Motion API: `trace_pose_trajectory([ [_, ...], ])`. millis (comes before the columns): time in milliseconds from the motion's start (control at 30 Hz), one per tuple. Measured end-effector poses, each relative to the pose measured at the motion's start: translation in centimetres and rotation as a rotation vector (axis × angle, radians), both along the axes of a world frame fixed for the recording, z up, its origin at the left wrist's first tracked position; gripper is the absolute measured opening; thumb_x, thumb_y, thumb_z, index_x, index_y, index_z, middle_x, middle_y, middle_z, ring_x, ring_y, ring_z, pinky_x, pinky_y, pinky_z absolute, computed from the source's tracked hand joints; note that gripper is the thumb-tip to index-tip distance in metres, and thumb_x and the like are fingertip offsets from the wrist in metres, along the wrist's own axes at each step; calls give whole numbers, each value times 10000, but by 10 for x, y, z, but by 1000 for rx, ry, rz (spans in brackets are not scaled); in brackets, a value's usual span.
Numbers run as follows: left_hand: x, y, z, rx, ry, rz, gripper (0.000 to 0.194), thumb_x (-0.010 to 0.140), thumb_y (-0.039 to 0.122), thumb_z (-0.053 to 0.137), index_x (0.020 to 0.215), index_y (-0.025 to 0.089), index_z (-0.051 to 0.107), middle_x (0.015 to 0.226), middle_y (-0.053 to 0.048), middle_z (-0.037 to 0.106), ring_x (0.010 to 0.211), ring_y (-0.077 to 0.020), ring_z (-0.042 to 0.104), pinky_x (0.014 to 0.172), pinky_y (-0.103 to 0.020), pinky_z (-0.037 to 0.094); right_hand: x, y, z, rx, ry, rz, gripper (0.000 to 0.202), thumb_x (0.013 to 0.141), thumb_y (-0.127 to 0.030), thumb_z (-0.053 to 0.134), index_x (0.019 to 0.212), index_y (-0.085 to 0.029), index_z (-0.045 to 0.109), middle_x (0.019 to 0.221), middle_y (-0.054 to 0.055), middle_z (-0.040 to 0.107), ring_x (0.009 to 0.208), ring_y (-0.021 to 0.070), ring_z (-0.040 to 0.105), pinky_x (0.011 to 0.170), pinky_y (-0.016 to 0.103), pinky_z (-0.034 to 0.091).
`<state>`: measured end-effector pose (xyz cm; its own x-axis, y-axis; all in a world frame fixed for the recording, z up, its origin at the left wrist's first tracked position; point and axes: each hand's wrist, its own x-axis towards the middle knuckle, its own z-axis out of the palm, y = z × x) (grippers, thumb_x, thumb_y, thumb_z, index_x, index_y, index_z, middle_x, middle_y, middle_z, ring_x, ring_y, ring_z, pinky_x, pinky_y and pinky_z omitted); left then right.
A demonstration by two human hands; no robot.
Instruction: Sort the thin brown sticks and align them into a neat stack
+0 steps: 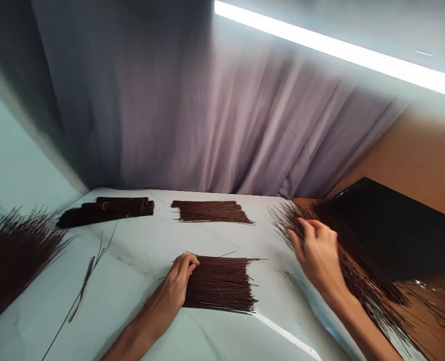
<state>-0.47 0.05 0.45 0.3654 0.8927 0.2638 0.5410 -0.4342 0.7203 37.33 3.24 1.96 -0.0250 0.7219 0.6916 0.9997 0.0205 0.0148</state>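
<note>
A flat layer of thin dark-brown sticks (220,283), which look like incense sticks, lies on the white marbled table before me. At its upper left corner is my left hand (181,276), thumb and fingers pinched together; whatever is between the fingertips is hidden. My right hand (318,248) is over the edge of a large loose heap of similar sticks (361,281) on the right. Its thumb and fingers are apart, and I see nothing held in them. A few stray sticks jut from the layer's top edge.
Farther back lie a smaller layer of sticks (213,211) and tied dark bundles (109,208). Another heap (15,255) is at the far left, near a few crossed loose sticks (89,276). A black sheet-like thing (391,225) stands right; a grey curtain (192,110) hangs behind.
</note>
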Motion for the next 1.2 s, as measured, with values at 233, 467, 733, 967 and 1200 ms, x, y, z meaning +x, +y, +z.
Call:
trace_pose_trajectory([
  [233, -4, -6, 10, -20, 103, 65, 234, 1084, 291, 317, 1038, 289, 546, 889, 13, 618, 835, -198, 638, 766, -327, 478, -125, 99, -14, -261, -89, 476, 367, 996, -279, 580, 1359, -230, 553, 1297, 121, 603, 1157, 279, 575, 965, 454, 515],
  [467, -5, -5, 15, -93, 110, 90, 296, 1090, 302, 308, 987, 293, 585, 718, 60, 553, 694, -159, 605, 718, -266, 443, -157, 137, -34, -297, -105, 453, 290, 994, -343, 627, 1234, -179, 621, 1243, 78, 640, 1032, 212, 663, 881, 421, 572],
  [733, -8, -8, 10, -62, 148, 50, 251, 1091, 319, 295, 1033, 297, 539, 740, 63, 567, 693, -158, 621, 682, -277, 410, -86, 29, 6, -161, -14, 274, 255, 1049, -340, 451, 1115, -186, 644, 1079, 121, 662, 1001, 271, 597, 894, 403, 488],
  [967, -3, -10, 3, -64, 179, 41, 273, 1085, 369, 284, 980, 299, 526, 722, 62, 575, 654, -157, 627, 671, -268, 442, 81, -90, -1, -150, -73, -162, 604, 995, -668, 298, 1114, -215, 679, 1008, 118, 683, 837, 311, 627, 622, 402, 474],
  [1200, -4, -7, -4, -61, 200, 69, 278, 1079, 431, 282, 1016, 313, 525, 704, 71, 580, 615, -157, 626, 645, -254, 447, 94, -92, -16, -154, -31, -191, 504, 1026, -523, 312, 863, -228, 687, 910, 70, 707, 812, 262, 653, 623, 371, 474],
])
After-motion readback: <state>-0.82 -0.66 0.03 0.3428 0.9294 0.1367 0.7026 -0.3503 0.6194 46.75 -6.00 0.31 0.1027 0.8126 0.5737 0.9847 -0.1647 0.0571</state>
